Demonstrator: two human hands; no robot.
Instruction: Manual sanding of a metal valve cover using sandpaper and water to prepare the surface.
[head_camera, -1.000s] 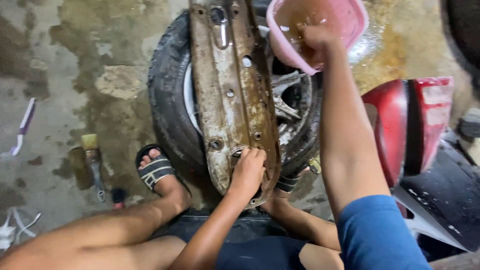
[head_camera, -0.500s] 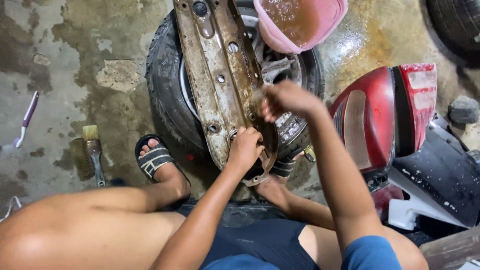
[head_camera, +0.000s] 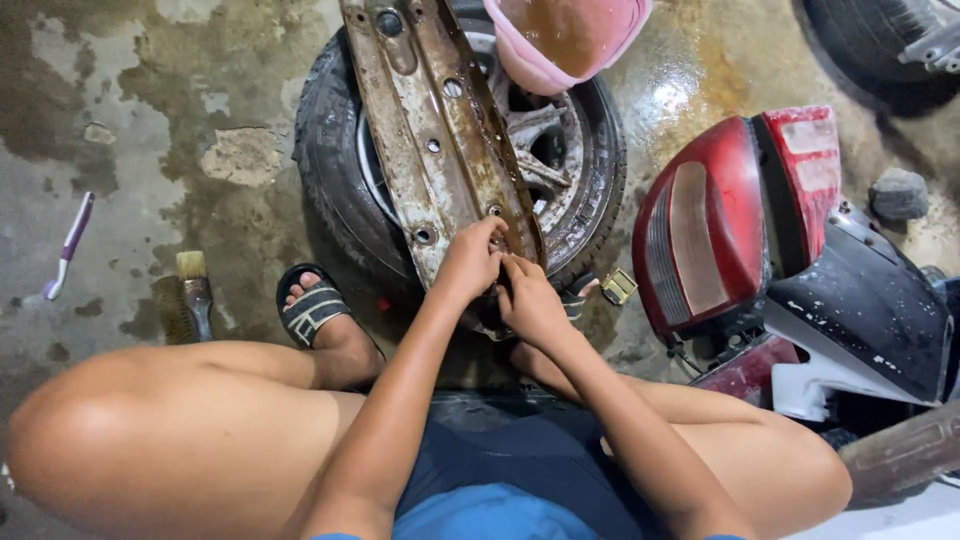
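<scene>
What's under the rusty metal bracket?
The rusty metal bracket lies across a tyre with its alloy wheel; spokes show to its right. Its near end is covered by the left hand and right hand, so what lies beneath there is hidden.

Both my arms extended forward, forearms converging at centre. Left hand (head_camera: 468, 262) knuckles up, fingers curled down, fingertips pressing. Right hand (head_camera: 533, 303) just beside it, touching, fingers bent, thumb tucked toward left hand. Wrists roughly level, elbows bent between raised knees.
</scene>
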